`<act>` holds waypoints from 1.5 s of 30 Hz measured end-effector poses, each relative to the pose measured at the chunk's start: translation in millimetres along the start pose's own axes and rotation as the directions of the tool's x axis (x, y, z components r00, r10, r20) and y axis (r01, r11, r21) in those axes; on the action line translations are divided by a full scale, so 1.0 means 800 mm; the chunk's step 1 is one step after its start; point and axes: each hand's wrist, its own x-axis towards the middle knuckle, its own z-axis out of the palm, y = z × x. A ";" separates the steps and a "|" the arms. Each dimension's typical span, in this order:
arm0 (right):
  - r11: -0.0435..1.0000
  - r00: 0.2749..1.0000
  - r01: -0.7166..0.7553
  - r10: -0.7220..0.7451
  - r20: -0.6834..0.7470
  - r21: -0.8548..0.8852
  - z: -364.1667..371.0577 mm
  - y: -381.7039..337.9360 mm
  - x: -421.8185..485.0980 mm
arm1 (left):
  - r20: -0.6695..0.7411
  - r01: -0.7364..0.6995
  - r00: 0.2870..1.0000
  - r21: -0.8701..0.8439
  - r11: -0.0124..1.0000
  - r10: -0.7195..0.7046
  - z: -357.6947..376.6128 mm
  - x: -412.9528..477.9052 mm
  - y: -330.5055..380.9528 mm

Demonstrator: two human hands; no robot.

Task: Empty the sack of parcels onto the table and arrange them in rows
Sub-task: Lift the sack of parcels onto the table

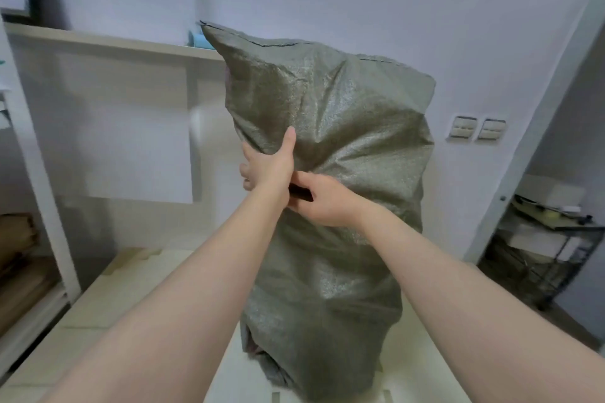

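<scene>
A large grey-green woven sack [340, 127] stands upended on the pale table [108, 307], its stitched closed end at the top and its mouth down on the tabletop. My left hand [268, 163] grips the sack's left side about halfway up, thumb pointing up against the fabric. My right hand [322, 198] pinches a fold of the sack just to the right of it. A bit of pinkish parcel wrapping [253, 345] peeks from under the sack's lower left edge. The parcels themselves are hidden inside.
A white shelf unit [42, 206] with brown cardboard stands at the left. A white shelf board [108, 42] runs along the back wall. At the right, a black wire rack [540, 255] holds boxes, beside a white door frame [537, 147].
</scene>
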 end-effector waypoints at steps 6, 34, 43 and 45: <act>0.993 0.879 -0.100 0.116 -0.462 0.058 -0.026 0.024 -0.037 | -0.062 0.162 0.987 0.327 0.931 -0.151 0.008 0.007 -0.027; 0.563 0.292 -0.380 0.826 -0.482 0.734 -0.043 0.137 0.003 | -0.259 -0.157 0.955 -0.029 0.987 0.145 -0.066 0.030 -0.055; 0.587 0.268 -0.131 0.797 -0.541 0.799 -0.114 0.095 0.018 | -0.133 -0.261 0.961 -0.161 0.952 0.241 -0.051 0.039 0.035; 0.625 0.281 -0.129 0.767 -0.576 0.770 -0.131 0.090 0.025 | -0.136 -0.281 0.956 -0.175 0.944 0.260 -0.048 0.043 0.049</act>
